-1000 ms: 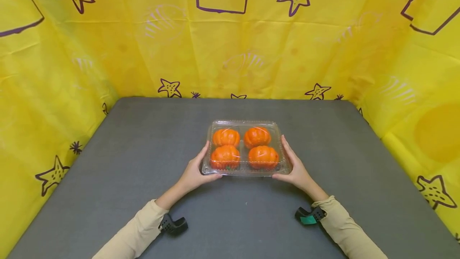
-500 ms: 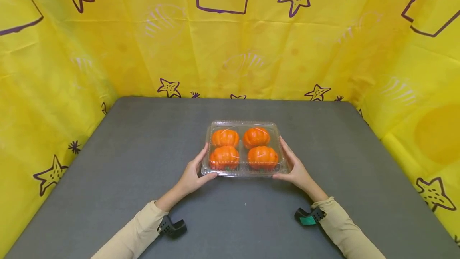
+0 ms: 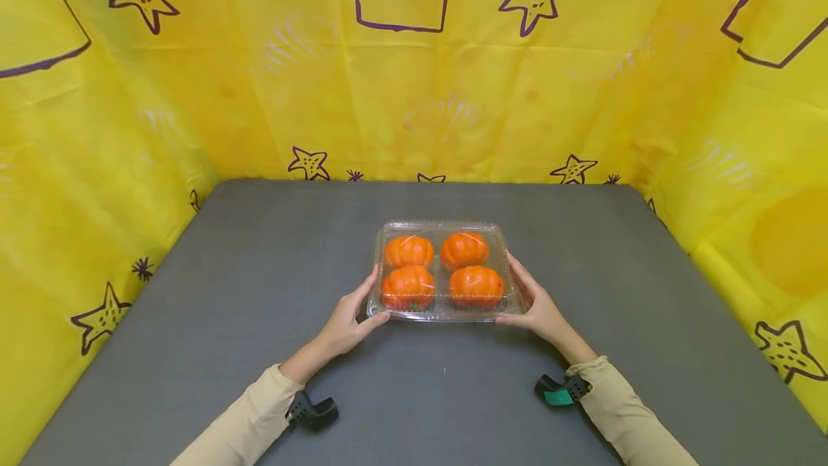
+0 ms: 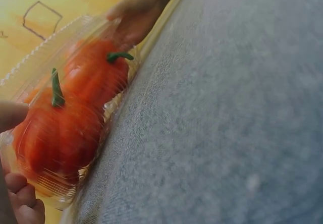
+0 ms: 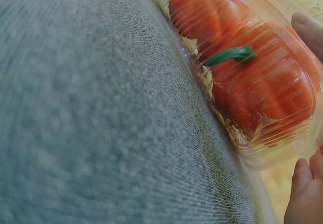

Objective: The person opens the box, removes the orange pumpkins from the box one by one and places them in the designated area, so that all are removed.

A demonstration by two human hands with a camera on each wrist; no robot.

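A clear plastic clamshell box with a ridged edge appears to rest on the table. Inside it sit several orange pumpkins in two rows; green stems show in both wrist views. My left hand grips the box's left side, its thumb at the front corner. On the opposite side my right hand holds the box, with the thumb along the front edge. Curled fingers show beside the box in the left wrist view. In the right wrist view, the fingers lie below the thumb, the box side between them.
The dark grey tabletop extends all round the box. Yellow cloth printed with purple starfish encloses the back and both sides. Black wrist mounts are strapped at both cuffs.
The left thumb has drawn back slightly toward the box's front left corner. The box keeps its place between both hands, and the whole head view has shifted a little.
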